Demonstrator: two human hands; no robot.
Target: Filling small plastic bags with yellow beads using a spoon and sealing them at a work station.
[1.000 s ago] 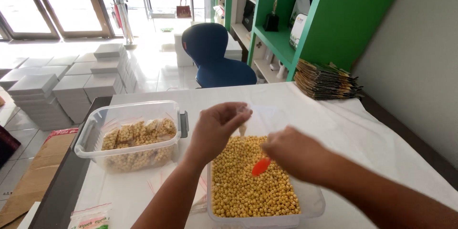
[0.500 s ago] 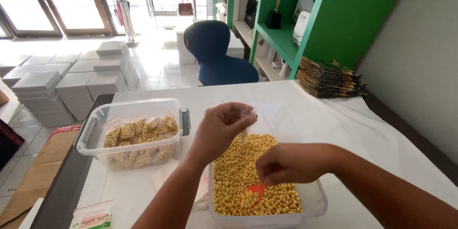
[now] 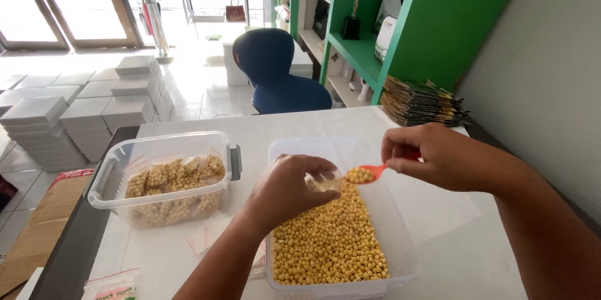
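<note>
1. A small clear plastic pouch (image 3: pixel 323 181) is pinched at its mouth by the left hand (image 3: pixel 289 188), fingers curled and thumb pressed against them, so that the opening faces the spoon.
2. A small red plastic spoon (image 3: pixel 369 172), heaped with yellow round pellets (image 3: pixel 359 175), is pinched by its handle between thumb and fingers of the right hand (image 3: pixel 432 156); it is kept level, so that the load stays on.
3. The bowl of the spoon is held just beside the pouch mouth, both above the clear rectangular plastic tub (image 3: pixel 400 237) of loose yellow pellets (image 3: pixel 328 244), so that spilled pellets would fall back into the tub.
4. This tub stands at the near edge of the white-covered table (image 3: pixel 451 212), directly before the person.
5. A second clear plastic tub with a grey latch (image 3: pixel 172 175) stands nearer the left edge of the table; filled pouches of the same pellets (image 3: pixel 175 178) are piled inside it, apart from the loose stock.
6. Empty clear pouches (image 3: pixel 210 237) lie flat between the two tubs, within reach of the left hand.
7. A stack of dark flat packets (image 3: pixel 422 103) rests at the far right corner.
</note>
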